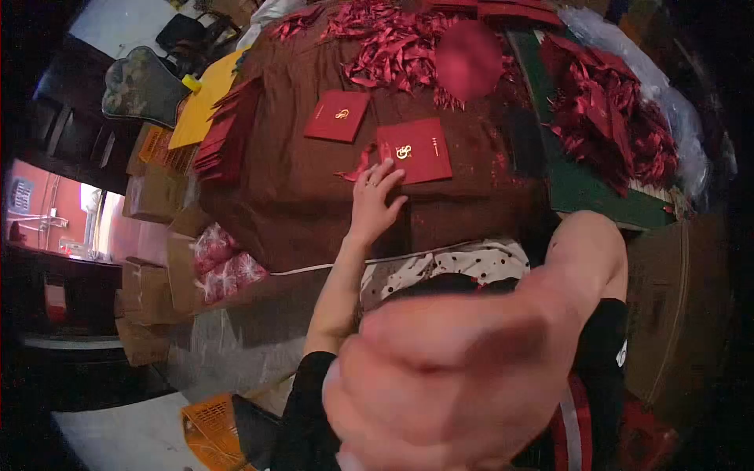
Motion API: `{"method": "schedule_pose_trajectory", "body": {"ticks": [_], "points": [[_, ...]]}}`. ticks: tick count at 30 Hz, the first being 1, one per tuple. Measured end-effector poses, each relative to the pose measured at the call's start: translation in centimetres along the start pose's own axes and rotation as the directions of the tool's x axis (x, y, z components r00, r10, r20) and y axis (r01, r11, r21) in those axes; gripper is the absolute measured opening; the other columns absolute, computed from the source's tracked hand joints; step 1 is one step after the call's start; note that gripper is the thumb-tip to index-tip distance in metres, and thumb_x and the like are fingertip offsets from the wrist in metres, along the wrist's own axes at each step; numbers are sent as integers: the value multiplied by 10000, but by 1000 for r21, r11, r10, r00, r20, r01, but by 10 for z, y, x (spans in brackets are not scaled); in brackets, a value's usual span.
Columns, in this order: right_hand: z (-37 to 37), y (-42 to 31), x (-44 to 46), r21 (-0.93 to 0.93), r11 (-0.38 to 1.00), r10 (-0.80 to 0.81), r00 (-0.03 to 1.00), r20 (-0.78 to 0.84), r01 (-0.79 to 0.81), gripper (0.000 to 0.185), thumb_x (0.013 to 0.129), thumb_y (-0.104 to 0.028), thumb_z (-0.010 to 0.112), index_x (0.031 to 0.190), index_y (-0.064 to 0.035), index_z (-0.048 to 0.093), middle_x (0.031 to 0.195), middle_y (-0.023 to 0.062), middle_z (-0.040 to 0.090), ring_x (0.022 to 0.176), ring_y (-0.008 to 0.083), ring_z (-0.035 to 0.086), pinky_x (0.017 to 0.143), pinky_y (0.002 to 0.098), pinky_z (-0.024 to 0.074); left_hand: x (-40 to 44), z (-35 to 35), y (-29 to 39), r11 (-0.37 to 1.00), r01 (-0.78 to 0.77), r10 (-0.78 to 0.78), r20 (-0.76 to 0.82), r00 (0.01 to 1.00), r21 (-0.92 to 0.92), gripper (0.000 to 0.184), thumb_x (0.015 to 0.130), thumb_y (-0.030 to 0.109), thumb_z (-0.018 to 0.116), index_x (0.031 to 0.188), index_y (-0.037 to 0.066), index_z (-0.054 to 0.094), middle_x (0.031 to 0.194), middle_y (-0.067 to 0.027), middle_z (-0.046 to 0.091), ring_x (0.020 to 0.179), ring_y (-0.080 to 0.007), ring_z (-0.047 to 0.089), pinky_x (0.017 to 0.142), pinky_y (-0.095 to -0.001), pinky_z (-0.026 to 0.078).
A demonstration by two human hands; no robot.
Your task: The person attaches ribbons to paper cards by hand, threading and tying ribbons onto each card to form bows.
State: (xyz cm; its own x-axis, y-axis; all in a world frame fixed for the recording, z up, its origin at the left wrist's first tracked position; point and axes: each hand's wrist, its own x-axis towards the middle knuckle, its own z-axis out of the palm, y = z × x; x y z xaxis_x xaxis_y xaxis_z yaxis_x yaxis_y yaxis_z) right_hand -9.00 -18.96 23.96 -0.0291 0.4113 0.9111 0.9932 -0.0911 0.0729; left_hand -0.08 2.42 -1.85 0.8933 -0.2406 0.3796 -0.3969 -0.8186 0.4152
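My left hand (378,196) rests with spread fingers at the lower left corner of a flat red folder-like piece (420,149) with a gold emblem. A short red ribbon (357,166) lies just left of those fingers. Farther left is a second flat red piece (338,116) with the same kind of emblem, untouched. Very near the camera, large and blurred, my right hand (448,377) is raised with its fingers curled in. Whatever it may hold is hidden.
A brown cloth (283,204) covers the table. Red ribbons (393,51) are heaped at the back, with more ribboned red pieces (601,110) at right. A row of red pieces (228,133) lines the left edge. Cardboard boxes (149,286) and an orange crate (212,432) stand left.
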Motion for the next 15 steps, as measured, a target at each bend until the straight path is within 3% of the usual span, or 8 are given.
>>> {"method": "schedule_pose_trajectory", "body": {"ticks": [2, 3, 4, 7, 9, 13, 15], "points": [[-38, -12, -31, -9, 997, 74, 997, 24, -74, 212, 784, -152, 681, 991, -185, 648, 957, 32, 645, 827, 218, 608, 795, 416, 474, -3, 8, -6, 1000, -21, 21, 14, 1000, -16, 569, 776, 197, 784, 1318, 182, 612, 1473, -79, 498, 1323, -376, 436, 1116, -492, 352], [-64, 21, -52, 6, 997, 74, 997, 26, -74, 214, 787, -153, 679, 996, -184, 644, 952, 34, 642, 824, 219, 607, 794, 420, 474, -3, 4, -10, 999, -19, 19, 17, 1000, -29, 570, 802, 210, 775, 1344, 196, 599, 1487, -74, 486, 1340, -376, 422, 1131, -490, 336], [-51, 14, -41, 19, 998, 67, 997, 27, -68, 217, 790, -154, 677, 1001, -183, 640, 946, 36, 640, 822, 220, 606, 792, 424, 474, -4, 4, -9, 999, -6, 5, -23, 1000, -43, 577, 750, 196, 776, 1304, 180, 619, 1456, -83, 513, 1313, -367, 442, 1116, -491, 351], [-38, -84, -24, 20, 995, 97, 994, 53, -98, 225, 798, -157, 670, 1017, -180, 627, 930, 41, 632, 815, 223, 603, 788, 437, 475, -7, 9, -15, 999, -21, 18, -64, 998, -43, 565, 749, 232, 778, 1289, 176, 623, 1449, -92, 514, 1322, -372, 424, 1124, -487, 336], [-93, 20, -67, -59, 979, 202, 974, 101, -197, 230, 803, -159, 666, 1028, -178, 619, 919, 44, 627, 810, 225, 602, 786, 446, 476, -3, 13, -9, 1000, -7, 6, -45, 999, -17, 564, 745, 226, 776, 1283, 167, 620, 1452, -98, 507, 1315, -375, 428, 1117, -491, 342], [-77, -39, -40, -88, 975, 216, 967, 135, -205, 242, 814, -163, 657, 1049, -174, 602, 897, 51, 618, 800, 229, 598, 780, 463, 477, -5, 11, -15, 999, -40, 39, -43, 998, -23, 619, 745, 238, 773, 1333, 185, 585, 1470, -81, 487, 1334, -374, 414, 1117, -515, 343], [-64, 22, -6, -144, 976, 190, 966, 175, -166, 247, 819, -165, 652, 1060, -172, 594, 886, 54, 613, 795, 232, 596, 778, 472, 477, -8, 11, -14, 998, -7, 6, -17, 1000, -57, 642, 747, 239, 773, 1356, 204, 573, 1489, -78, 463, 1348, -371, 402, 1133, -513, 330]]}}
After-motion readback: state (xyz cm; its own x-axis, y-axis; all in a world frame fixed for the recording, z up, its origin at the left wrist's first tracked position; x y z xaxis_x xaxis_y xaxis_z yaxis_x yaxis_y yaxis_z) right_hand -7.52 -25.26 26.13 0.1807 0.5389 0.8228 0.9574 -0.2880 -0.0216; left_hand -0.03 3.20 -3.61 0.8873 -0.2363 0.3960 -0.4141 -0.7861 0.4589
